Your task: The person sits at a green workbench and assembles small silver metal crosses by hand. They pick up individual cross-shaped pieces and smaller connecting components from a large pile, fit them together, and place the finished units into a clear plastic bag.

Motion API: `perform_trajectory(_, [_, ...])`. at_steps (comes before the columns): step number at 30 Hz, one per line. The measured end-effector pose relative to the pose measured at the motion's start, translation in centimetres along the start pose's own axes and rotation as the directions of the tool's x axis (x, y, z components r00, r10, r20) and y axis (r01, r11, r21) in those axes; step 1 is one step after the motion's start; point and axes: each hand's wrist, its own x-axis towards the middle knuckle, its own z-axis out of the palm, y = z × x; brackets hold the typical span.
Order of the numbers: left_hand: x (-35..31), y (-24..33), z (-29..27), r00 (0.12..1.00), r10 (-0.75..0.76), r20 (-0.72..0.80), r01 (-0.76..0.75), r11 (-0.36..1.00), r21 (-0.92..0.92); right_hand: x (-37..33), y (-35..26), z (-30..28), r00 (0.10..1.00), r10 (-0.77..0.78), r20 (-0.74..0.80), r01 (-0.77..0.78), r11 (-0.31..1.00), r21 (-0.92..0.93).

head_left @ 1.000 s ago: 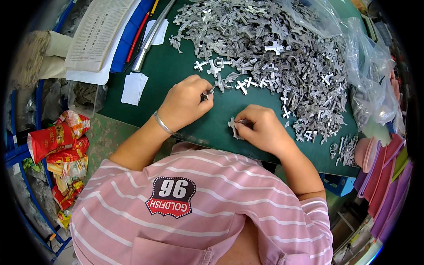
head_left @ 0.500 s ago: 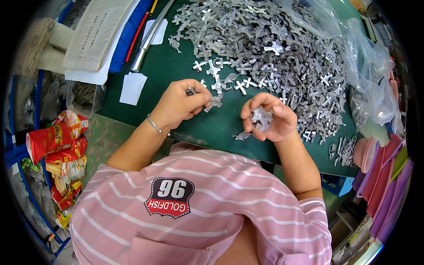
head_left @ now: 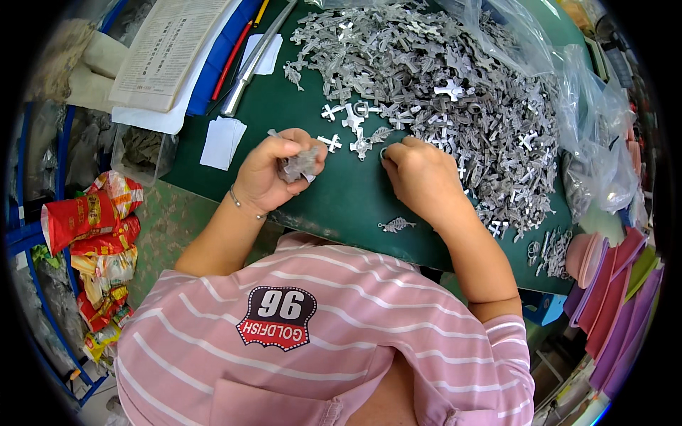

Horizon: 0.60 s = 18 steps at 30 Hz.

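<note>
My left hand (head_left: pixel 278 170) is closed around a small cluster of silver-grey metal charms (head_left: pixel 298 165), above the green tabletop. My right hand (head_left: pixel 423 177) reaches to the left edge of the big heap of charms (head_left: pixel 455 92), its fingers bent and pressed together. A small shiny curved bit shows at those fingertips, but the rest of what they grip is hidden. Between the hands and the heap lie loose cross charms (head_left: pixel 353 118) and a leaf-like charm (head_left: pixel 381 134). One fishbone-shaped charm (head_left: pixel 396 225) rests alone near the table's front edge.
Clear plastic bags (head_left: pixel 597 149) lie at the heap's right. Small keyring-like parts (head_left: pixel 554 252) sit at the right front. White cards (head_left: pixel 223 143), a metal rod (head_left: pixel 252 67), a red pencil (head_left: pixel 231 62) and a printed sheet (head_left: pixel 160 53) are on the left.
The charm cluster that was in my right hand is now in my left. My right hand has moved up to the heap's edge and turned knuckles-up. The view has shifted slightly.
</note>
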Motion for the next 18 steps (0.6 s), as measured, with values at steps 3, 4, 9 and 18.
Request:
perform_trajectory(3, [0.2, 0.5, 1.0, 1.0, 0.022, -0.002, -0.022, 0.999, -0.041, 0.8, -1.2, 0.5, 0.99, -0.049, -0.134, 0.052, 0.998, 0.021])
perform_trajectory(4, [0.4, 0.5, 1.0, 1.0, 0.022, 0.014, -0.022, 0.999, -0.045, 1.1, -1.8, 0.7, 0.984, -0.07, -0.164, 0.077, 0.996, 0.036])
perform_trajectory(9, [1.2, 0.5, 0.3, 0.997, 0.053, 0.063, -0.055, 0.998, 0.034, 1.6, -2.1, 2.6, 0.983, -0.04, -0.177, 0.041, 0.999, 0.005])
perform_trajectory(18, [4.4, -0.2, 2.7, 0.837, 0.477, 0.269, -0.2, -0.191, 0.961, 0.1, 0.7, -0.3, 0.865, 0.339, 0.369, -0.467, 0.276, 0.84])
